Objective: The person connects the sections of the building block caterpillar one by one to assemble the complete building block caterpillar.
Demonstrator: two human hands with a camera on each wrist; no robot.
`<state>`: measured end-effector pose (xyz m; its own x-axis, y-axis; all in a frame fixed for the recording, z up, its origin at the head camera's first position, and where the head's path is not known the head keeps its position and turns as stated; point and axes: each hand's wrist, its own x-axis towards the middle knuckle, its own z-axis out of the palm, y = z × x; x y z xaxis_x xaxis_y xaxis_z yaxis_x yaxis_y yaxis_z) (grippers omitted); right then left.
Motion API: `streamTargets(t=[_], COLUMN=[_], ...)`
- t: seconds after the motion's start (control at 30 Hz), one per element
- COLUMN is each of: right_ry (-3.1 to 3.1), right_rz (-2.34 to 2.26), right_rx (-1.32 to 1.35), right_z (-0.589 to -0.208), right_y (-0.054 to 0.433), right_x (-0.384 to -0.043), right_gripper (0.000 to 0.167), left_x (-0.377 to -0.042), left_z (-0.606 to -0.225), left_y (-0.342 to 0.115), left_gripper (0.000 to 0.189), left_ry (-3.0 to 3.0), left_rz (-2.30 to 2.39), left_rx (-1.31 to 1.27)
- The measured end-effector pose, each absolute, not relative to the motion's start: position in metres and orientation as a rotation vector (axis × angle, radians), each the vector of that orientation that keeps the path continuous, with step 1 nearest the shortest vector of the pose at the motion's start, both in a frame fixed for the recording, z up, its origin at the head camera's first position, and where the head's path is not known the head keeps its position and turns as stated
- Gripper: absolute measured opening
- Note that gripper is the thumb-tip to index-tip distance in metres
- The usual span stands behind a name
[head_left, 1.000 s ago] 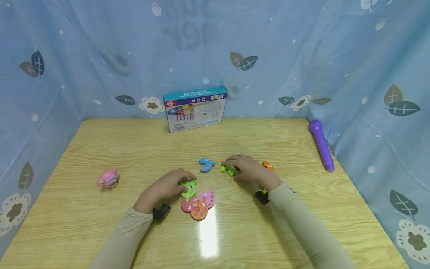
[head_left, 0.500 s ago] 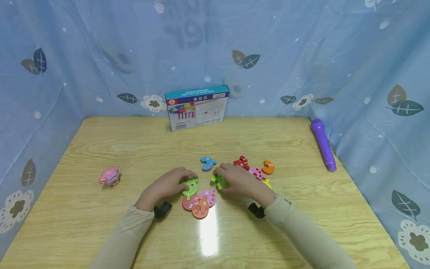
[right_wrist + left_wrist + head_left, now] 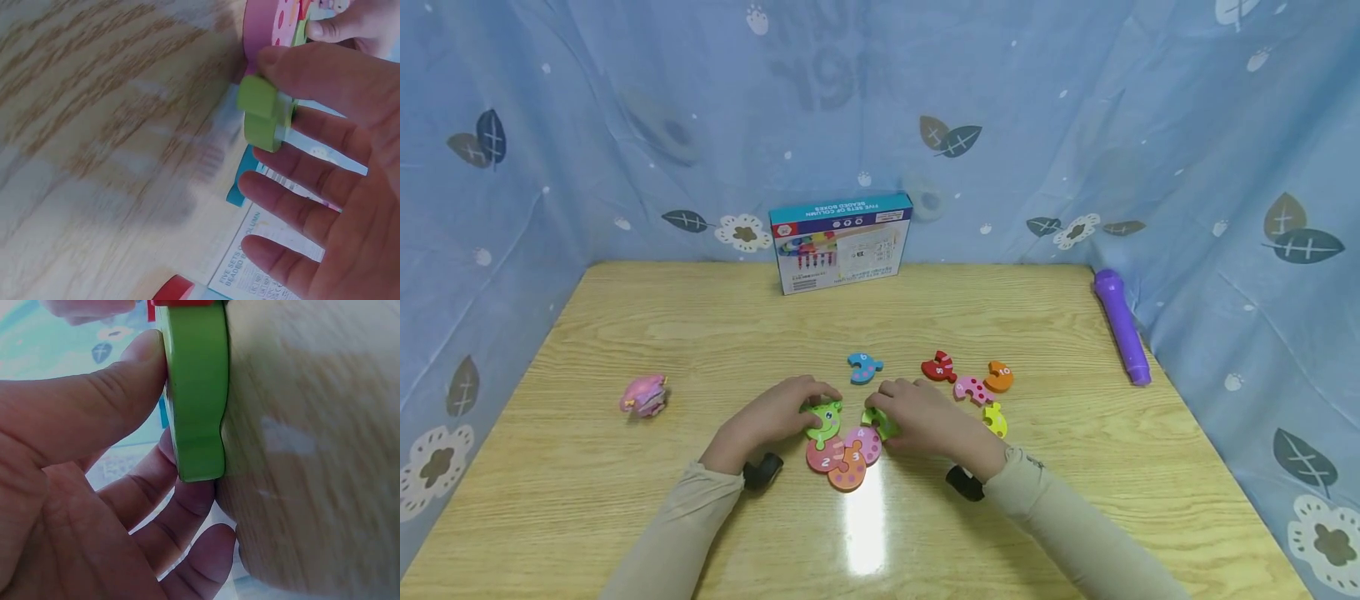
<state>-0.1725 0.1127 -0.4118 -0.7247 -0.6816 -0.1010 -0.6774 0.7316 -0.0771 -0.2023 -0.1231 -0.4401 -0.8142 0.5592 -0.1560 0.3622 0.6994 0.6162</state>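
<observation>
On the wooden table (image 3: 625,500), the left hand (image 3: 775,412) holds a green face piece (image 3: 826,422) joined to a curved row of numbered pieces (image 3: 847,475); the right hand (image 3: 921,419) grips another green piece (image 3: 870,419) at the row's other end. A box (image 3: 816,271) stands behind.

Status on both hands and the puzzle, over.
Left hand holds face piece. Right hand pinches green piece beside pink 4. No obstruction seen between those two pieces.
</observation>
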Motion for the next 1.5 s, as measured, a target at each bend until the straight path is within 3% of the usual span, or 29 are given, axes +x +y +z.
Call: streamTargets(t=[0.67,0.97,1.5], right_ry=[2.838,2.993,2.874], right_rz=[-0.229,-0.327,-0.300], right_rx=[-1.001,-0.964,-0.754], right_z=[-0.408,-0.403,-0.411], right_y=[0.124,0.128,0.099], right_x=[-0.180,-0.205,-0.256], right_gripper=[0.056,0.050,0.060], left_x=[-0.204,-0.204,-0.204], left_z=[-0.442,-0.442,-0.444], left_y=[-0.124,-0.126,-0.128], left_gripper=[0.035,0.035,0.035], left_ry=[2.580,2.571,2.559], left_rz=[0.834,0.850,0.870], left_rx=[0.741,0.804,0.831])
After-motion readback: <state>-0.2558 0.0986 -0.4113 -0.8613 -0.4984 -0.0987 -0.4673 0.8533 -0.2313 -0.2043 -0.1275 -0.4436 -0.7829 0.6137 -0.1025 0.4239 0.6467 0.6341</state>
